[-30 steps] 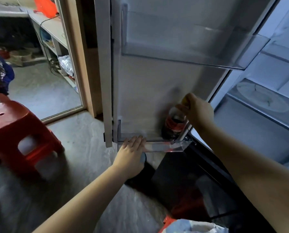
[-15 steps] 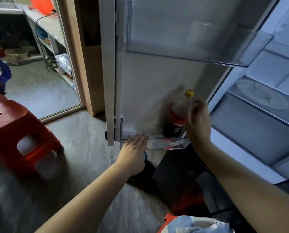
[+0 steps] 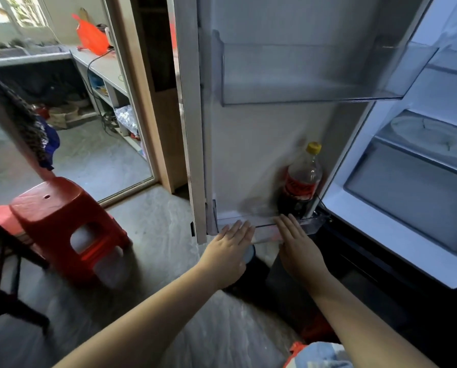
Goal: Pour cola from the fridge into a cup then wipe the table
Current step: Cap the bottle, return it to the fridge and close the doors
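Observation:
A cola bottle (image 3: 303, 179) with a yellow cap and red label stands upright at the right end of the lowest clear shelf (image 3: 264, 231) of the open fridge door (image 3: 254, 155). My left hand (image 3: 228, 249) lies flat with straight fingers against the shelf's front, left of centre. My right hand (image 3: 295, 241) also lies flat on the shelf's front, just below the bottle and apart from it. Neither hand holds anything. No cup or table is in view.
A second clear door shelf (image 3: 301, 75) hangs higher up. The fridge interior (image 3: 421, 160) with glass shelves is on the right. A red plastic stool (image 3: 62, 224) stands on the concrete floor at the left, beside a dark chair frame (image 3: 7, 261). A doorway opens to a counter (image 3: 100, 65).
My right hand let go of the bottle's neck and dropped to the shelf's front edge. The bottle now stands free. My left hand stayed on the shelf.

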